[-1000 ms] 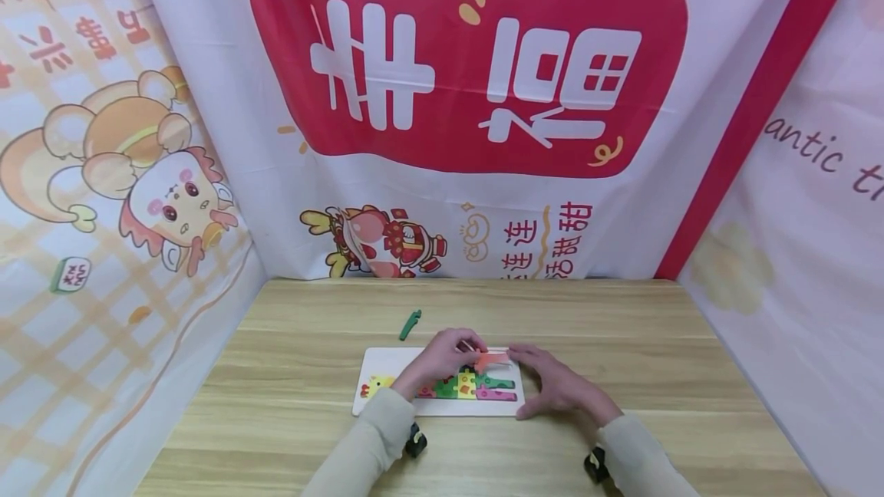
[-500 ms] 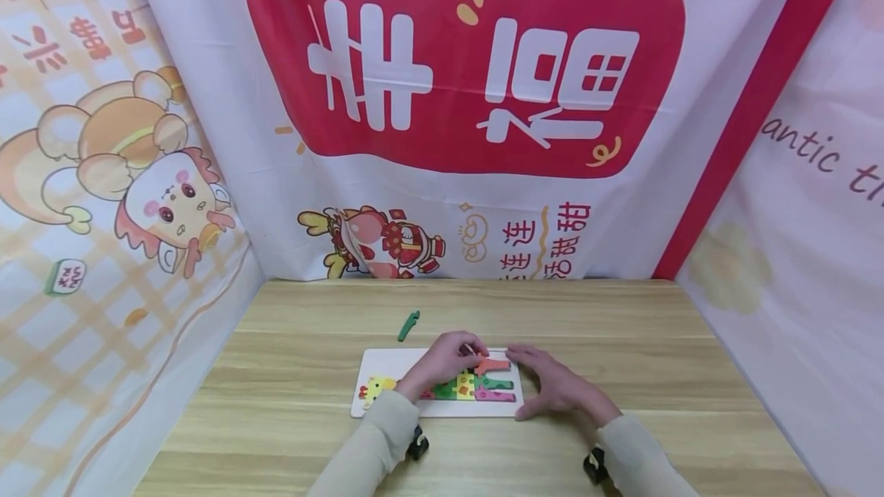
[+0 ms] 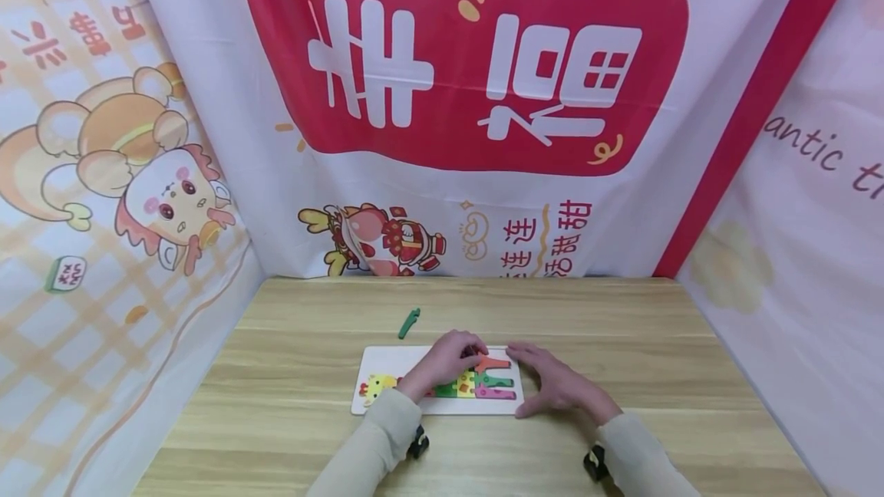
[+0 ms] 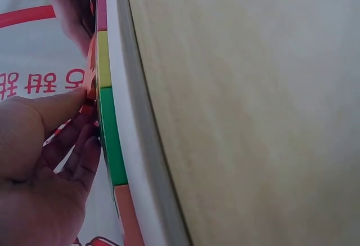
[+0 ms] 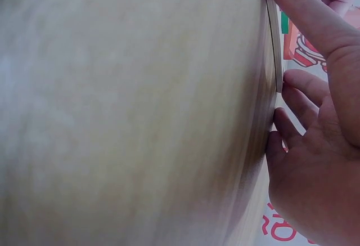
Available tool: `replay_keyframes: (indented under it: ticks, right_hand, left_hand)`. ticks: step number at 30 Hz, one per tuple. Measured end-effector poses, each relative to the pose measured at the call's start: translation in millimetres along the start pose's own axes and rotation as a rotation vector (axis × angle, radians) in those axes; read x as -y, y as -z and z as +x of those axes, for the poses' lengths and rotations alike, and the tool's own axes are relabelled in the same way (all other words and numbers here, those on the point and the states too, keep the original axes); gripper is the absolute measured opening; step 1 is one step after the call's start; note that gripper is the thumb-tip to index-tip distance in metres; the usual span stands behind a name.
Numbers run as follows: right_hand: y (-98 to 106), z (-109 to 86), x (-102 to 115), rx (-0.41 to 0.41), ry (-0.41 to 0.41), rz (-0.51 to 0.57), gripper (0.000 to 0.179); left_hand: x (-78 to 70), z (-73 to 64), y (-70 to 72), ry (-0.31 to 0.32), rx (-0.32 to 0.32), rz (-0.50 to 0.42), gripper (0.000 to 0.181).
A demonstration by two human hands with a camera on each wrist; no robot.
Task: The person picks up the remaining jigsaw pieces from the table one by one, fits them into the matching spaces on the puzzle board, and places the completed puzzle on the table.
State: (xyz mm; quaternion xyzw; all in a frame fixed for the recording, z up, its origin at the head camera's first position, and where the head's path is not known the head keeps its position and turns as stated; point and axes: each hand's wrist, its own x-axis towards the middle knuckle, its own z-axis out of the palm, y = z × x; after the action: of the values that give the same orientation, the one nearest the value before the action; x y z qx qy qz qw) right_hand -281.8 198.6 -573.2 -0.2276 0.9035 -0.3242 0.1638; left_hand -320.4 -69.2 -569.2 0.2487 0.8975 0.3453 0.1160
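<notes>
A white puzzle board bears a giraffe made of coloured jigsaw pieces, with the yellow head at its left end. My left hand reaches over the board and pinches an orange leg piece at its left end. In the left wrist view, thumb and fingertips meet at the orange piece. Below it lie a green leg piece and a pink one. My right hand holds the board's right end, thumb at the near corner, fingers at the far corner.
One loose dark green piece lies on the wooden table behind the board. Printed cloth hangings stand behind the table and at both sides.
The orange piece has come down from a raised, tilted pose and now lies level above the green leg piece. My left fingers have followed it slightly; my right hand stays in place.
</notes>
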Motion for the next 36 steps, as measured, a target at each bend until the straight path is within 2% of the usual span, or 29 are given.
replay_keyframes:
  ticks: [11, 17, 29, 36]
  right_hand:
    - [-0.1, 0.9, -1.4, 0.001, 0.015, -0.005, 0.11]
    - [-0.1, 0.5, -0.2, -0.004, 0.031, -0.008, 0.111]
    - [0.0, 0.0, -1.1, -0.002, 0.027, -0.002, 0.111]
    - [-0.2, -0.4, -1.6, 0.002, 0.025, 0.002, 0.11]
  left_hand:
    - [-4.7, -7.9, -1.9, -0.012, -0.029, 0.162, 0.024]
    - [-4.3, -8.4, -4.4, -0.021, -0.038, 0.214, 0.026]
    - [-5.0, -10.7, -3.8, -0.023, -0.027, 0.244, 0.031]
    - [-7.0, -13.9, -2.4, -0.018, -0.037, 0.226, 0.036]
